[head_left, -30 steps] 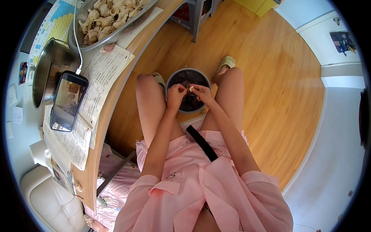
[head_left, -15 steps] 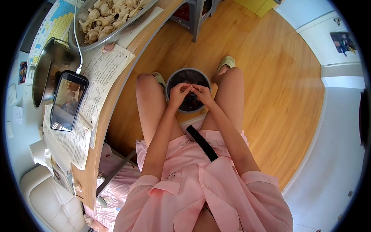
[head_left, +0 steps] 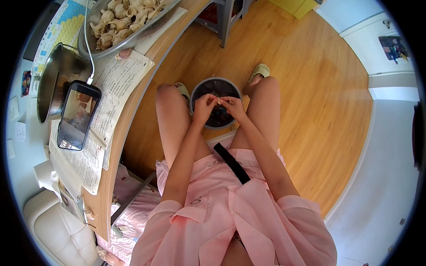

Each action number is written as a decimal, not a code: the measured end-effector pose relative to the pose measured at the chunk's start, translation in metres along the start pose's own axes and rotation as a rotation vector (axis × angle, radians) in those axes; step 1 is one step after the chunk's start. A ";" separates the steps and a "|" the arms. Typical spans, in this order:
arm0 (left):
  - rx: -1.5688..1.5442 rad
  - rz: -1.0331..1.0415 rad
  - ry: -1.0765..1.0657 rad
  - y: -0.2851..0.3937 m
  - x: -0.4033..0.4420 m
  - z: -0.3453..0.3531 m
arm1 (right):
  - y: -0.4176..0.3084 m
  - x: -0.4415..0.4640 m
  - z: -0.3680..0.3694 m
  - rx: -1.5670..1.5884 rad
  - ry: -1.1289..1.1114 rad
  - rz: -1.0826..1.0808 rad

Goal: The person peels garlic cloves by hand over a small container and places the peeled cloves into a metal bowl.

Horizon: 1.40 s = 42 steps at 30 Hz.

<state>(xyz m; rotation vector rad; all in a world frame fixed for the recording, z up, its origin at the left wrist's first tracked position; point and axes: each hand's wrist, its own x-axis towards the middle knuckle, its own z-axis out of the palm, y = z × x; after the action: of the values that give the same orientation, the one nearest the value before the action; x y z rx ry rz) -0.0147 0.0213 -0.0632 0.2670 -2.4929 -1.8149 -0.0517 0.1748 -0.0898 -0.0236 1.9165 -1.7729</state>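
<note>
Over a round grey bin [head_left: 199, 125] between the knees, both hands meet with fingertips pinched together. A small pale garlic clove [head_left: 218, 101] shows between them. My left hand [head_left: 205, 107] has its fingers closed on the clove from the left. From the right, my right hand [head_left: 232, 106] pinches the same clove. Dark scraps lie in the bin beneath, partly hidden by the hands. Several garlic bulbs [head_left: 120, 23] fill a large clear bowl on the desk at the upper left.
On the desk [head_left: 116, 150] are a metal bowl [head_left: 55, 84], a phone [head_left: 79, 116] with a white cable, and printed papers [head_left: 117, 82]. A grey stool [head_left: 225, 26] stands at the top. A padded white chair [head_left: 55, 228] is at the lower left.
The fingertips have come closer together around the clove since the earliest frame. Both hands have stayed over the bin.
</note>
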 end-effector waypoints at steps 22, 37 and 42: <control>0.224 0.185 -0.093 0.013 -0.002 -0.006 | 0.004 0.000 -0.001 -0.189 0.042 -0.083; 0.352 0.137 -0.092 -0.002 -0.005 -0.002 | 0.019 0.010 -0.007 -0.021 0.081 0.032; 0.239 0.046 -0.060 -0.007 -0.002 -0.001 | 0.019 0.009 -0.007 0.079 0.065 0.059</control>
<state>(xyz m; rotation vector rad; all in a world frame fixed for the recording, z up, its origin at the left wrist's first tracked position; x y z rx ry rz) -0.0117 0.0190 -0.0700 0.1648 -2.7339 -1.5298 -0.0559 0.1805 -0.1107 0.1188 1.8701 -1.8288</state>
